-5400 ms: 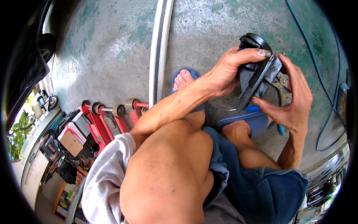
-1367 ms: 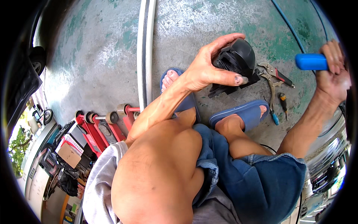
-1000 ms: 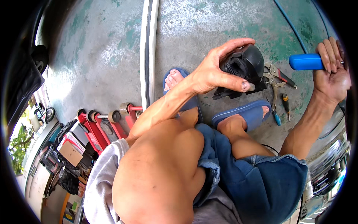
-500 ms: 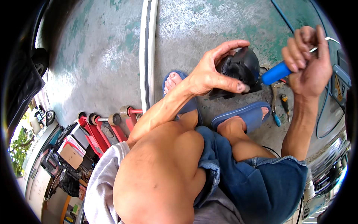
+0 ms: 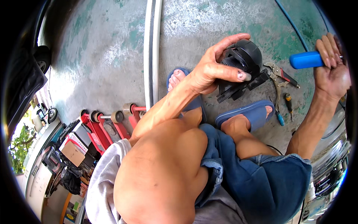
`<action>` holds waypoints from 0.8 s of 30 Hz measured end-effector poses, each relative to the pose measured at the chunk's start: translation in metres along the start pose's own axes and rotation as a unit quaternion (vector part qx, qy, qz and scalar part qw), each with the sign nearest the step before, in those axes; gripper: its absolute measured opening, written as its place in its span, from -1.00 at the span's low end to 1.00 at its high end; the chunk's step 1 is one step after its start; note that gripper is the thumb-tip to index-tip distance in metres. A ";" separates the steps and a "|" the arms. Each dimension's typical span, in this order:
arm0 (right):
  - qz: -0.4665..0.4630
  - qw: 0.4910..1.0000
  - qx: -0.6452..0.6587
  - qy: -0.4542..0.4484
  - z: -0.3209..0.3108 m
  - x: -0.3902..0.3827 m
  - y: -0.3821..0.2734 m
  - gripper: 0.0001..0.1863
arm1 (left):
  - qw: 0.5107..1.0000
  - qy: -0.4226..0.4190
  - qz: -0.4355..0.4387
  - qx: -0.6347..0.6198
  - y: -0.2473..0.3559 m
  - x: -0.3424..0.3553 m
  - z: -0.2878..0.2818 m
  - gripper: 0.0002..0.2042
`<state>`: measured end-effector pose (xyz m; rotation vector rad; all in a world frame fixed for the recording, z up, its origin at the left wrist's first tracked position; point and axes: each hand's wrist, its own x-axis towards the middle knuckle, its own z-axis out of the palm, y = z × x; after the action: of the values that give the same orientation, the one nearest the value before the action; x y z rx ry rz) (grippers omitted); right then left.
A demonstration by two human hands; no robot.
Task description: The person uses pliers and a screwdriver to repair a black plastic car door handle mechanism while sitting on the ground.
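The hands are well apart, each gripping one item. The left hand (image 5: 209,72) is clamped on the black part (image 5: 250,56): thumb across the near side, fingers around the far side. The part is raised above the floor (image 5: 104,67), just beyond the right sandal (image 5: 246,114). It has a rounded cap, a ribbed section beside the thumb and a flat, tilted base at its lower end.

The right hand (image 5: 332,76), at the right edge of the view, is wrapped around the blue handle (image 5: 306,60). The handle's free end points left, toward the part, without touching it. Its other end is hidden by the fingers and the dark rim.

On the floor, to the right of the part, lie the pliers (image 5: 290,79). Below them lie the yellow screwdriver (image 5: 288,99) and the blue screwdriver (image 5: 280,119), side by side. The hose (image 5: 294,26) runs above the pliers.
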<state>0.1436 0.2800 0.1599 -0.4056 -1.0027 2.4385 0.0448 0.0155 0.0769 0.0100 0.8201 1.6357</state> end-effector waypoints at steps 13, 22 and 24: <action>0.153 0.986 -0.040 0.054 0.016 -0.018 0.073 -0.70 | 0.981 0.017 -0.062 -0.185 -0.013 0.002 -0.015 -0.36; 0.148 0.874 -0.453 0.098 0.018 -0.048 0.092 -0.60 | 0.981 0.078 -0.056 -0.170 -0.007 0.011 -0.019 -0.40; 0.130 0.843 -0.519 0.057 0.022 -0.050 0.099 -0.45 | 0.983 0.100 -0.053 -0.144 -0.012 0.010 -0.018 -0.42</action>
<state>0.1454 0.1790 0.1084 -1.0659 -2.2763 1.7949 0.0446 0.0149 0.0533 -0.4016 0.7142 1.6572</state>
